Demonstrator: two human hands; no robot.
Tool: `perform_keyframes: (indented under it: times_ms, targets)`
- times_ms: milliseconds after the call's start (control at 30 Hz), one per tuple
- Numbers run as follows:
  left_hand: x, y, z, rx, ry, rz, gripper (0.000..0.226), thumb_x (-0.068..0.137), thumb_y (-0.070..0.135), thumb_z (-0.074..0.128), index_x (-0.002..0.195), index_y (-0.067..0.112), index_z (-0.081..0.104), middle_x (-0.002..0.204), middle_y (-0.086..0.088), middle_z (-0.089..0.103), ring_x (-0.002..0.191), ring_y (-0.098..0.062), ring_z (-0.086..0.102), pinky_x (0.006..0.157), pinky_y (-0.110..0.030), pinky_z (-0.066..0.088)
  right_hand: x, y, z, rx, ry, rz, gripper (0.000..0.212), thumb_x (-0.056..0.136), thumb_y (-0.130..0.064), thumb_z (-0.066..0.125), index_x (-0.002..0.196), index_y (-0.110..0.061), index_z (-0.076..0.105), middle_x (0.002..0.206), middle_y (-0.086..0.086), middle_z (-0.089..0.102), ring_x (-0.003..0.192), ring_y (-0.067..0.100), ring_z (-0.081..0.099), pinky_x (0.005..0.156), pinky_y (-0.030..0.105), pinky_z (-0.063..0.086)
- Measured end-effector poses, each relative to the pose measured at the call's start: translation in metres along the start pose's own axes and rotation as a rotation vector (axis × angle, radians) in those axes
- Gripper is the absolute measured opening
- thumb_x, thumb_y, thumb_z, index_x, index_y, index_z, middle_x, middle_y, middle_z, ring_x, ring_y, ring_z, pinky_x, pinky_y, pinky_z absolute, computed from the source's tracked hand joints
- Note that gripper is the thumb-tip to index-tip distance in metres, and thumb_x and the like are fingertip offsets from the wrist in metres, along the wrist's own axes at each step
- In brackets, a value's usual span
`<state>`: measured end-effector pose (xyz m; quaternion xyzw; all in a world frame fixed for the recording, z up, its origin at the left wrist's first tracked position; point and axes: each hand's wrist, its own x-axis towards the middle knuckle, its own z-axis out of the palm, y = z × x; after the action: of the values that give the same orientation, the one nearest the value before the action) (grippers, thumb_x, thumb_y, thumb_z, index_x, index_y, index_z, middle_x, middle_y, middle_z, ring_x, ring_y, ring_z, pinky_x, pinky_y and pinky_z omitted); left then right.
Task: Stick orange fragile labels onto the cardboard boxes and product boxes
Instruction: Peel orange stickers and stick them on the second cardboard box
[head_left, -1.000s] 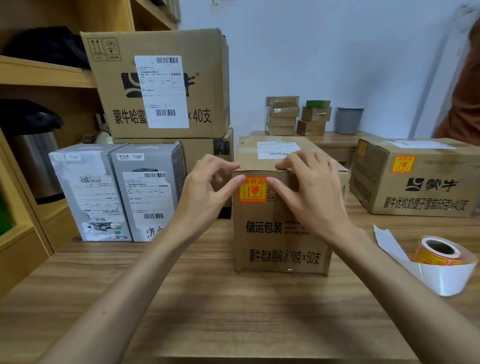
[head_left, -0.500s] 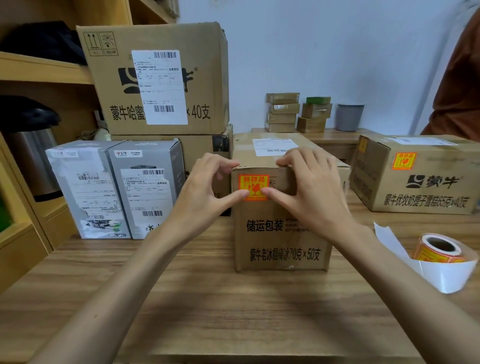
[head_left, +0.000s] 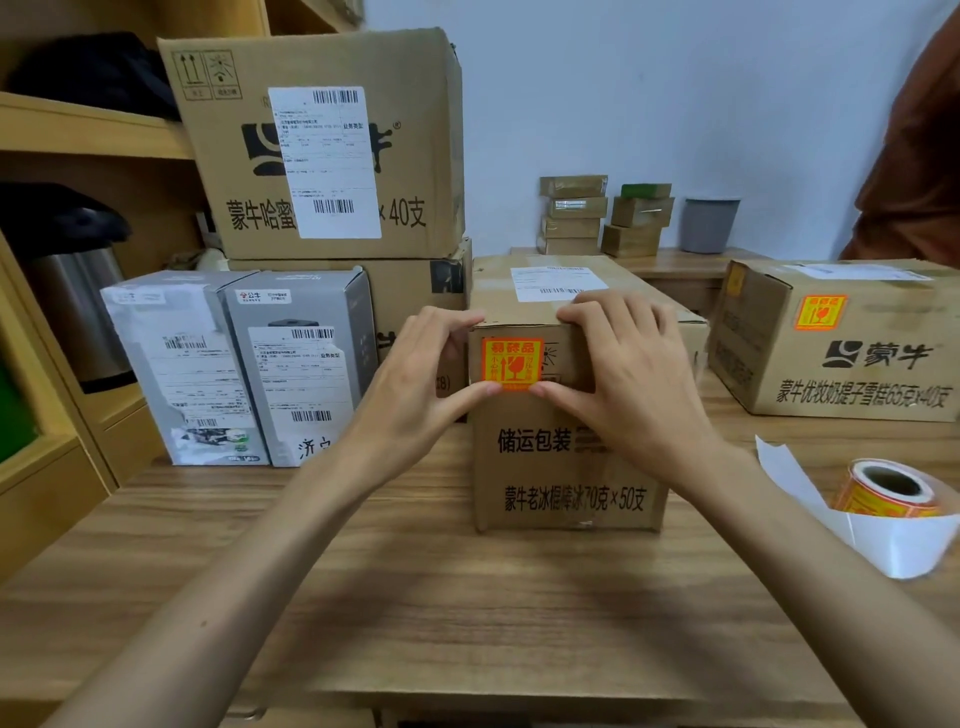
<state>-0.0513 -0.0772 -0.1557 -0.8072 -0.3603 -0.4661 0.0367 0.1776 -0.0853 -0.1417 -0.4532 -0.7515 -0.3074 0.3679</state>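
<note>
A brown cardboard box (head_left: 566, 467) stands in the middle of the wooden table (head_left: 415, 597). An orange fragile label (head_left: 510, 362) is on its front face near the top left corner. My left hand (head_left: 415, 384) and my right hand (head_left: 634, 374) both rest on the box: fingers lie over its top edge and both thumbs press along the label's lower edge. The label roll (head_left: 883, 491), with a white backing strip trailing from it, lies on the table at the right.
A carton (head_left: 852, 374) at the right carries an orange label (head_left: 820, 312). Two grey product boxes (head_left: 234, 374) stand at the left, before stacked large cartons (head_left: 332, 150). Small boxes (head_left: 571, 213) and a grey cup (head_left: 709, 223) sit behind. A person's brown sleeve (head_left: 919, 171) is far right.
Both thumbs have slid down the orange label from its middle to its lower edge. The box and the label roll have stayed put.
</note>
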Motion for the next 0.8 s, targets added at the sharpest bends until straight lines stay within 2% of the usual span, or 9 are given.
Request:
perform_keyframes:
  times_ms: [200,367,567,700,800]
  targets:
    - [0.002,-0.002,-0.002,-0.043,-0.013,-0.016,0.053,0.089,0.033,0.075,0.136,0.021,0.053,0.110,0.012,0.053,0.102,-0.012,0.053,0.087,-0.023,0.044,0.002,0.003,-0.001,0.002,-0.015,-0.005,0.060,0.080,-0.060,0.062,0.116,-0.012,0.058,0.114,0.008,0.061,0.105,0.030,0.055,0.090,0.039,0.033]
    - [0.009,0.001,-0.005,-0.064,0.046,-0.045,0.030,0.093,0.032,0.072,0.119,0.021,0.063,0.098,0.030,0.053,0.097,0.004,0.051,0.076,-0.011,0.038,0.009,0.005,-0.001,-0.016,0.022,0.007,0.051,0.088,-0.062,0.051,0.105,-0.015,0.060,0.104,0.006,0.059,0.097,0.028,0.054,0.084,0.040,0.035]
    - [0.013,0.006,-0.002,-0.078,0.078,-0.091,0.017,0.098,0.035,0.065,0.109,0.022,0.065,0.094,0.018,0.057,0.095,-0.012,0.055,0.073,-0.023,0.039,0.015,0.002,0.002,0.019,0.075,0.043,0.042,0.096,-0.055,0.048,0.096,-0.015,0.060,0.097,0.005,0.059,0.092,0.027,0.052,0.080,0.040,0.035]
    - [0.013,0.007,-0.004,-0.069,0.073,-0.088,0.018,0.098,0.033,0.066,0.110,0.021,0.065,0.094,0.016,0.058,0.093,-0.011,0.055,0.072,-0.022,0.039,0.014,0.003,-0.001,0.032,0.056,0.037,0.044,0.092,-0.058,0.051,0.099,-0.016,0.061,0.099,0.004,0.059,0.093,0.026,0.052,0.082,0.038,0.034]
    - [0.010,0.004,-0.007,-0.008,0.022,-0.064,0.031,0.093,0.034,0.072,0.120,0.021,0.063,0.097,0.022,0.055,0.095,-0.004,0.053,0.075,-0.017,0.039,0.006,0.005,-0.001,-0.003,0.019,0.005,0.055,0.082,-0.062,0.052,0.108,-0.014,0.060,0.105,0.005,0.059,0.097,0.027,0.053,0.084,0.039,0.036]
